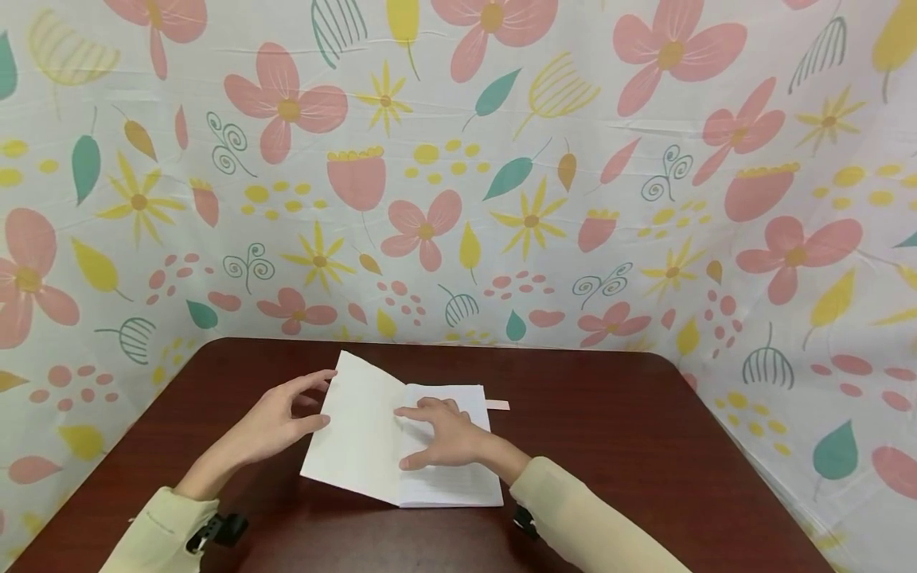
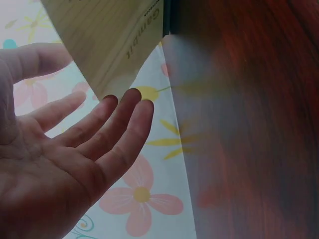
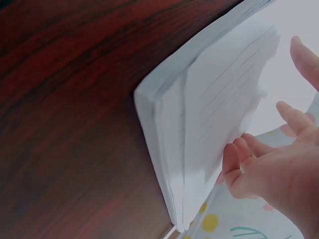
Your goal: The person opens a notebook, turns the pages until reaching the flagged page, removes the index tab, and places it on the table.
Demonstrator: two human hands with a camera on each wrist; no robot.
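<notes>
The opened book (image 1: pixel 358 446) lies on the table (image 1: pixel 609 446), near six o'clock in the head view. My left hand (image 1: pixel 268 422), fingers loosely parted, meets its nine-o'clock edge; contact I can't tell. My right hand (image 1: pixel 454 439), spread, gripping nothing, is over the three-o'clock page (image 1: pixel 462 491).

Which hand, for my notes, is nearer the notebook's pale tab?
Right. The right hand is over the page beside the tab; the left hand is at the cover's outer edge.
</notes>
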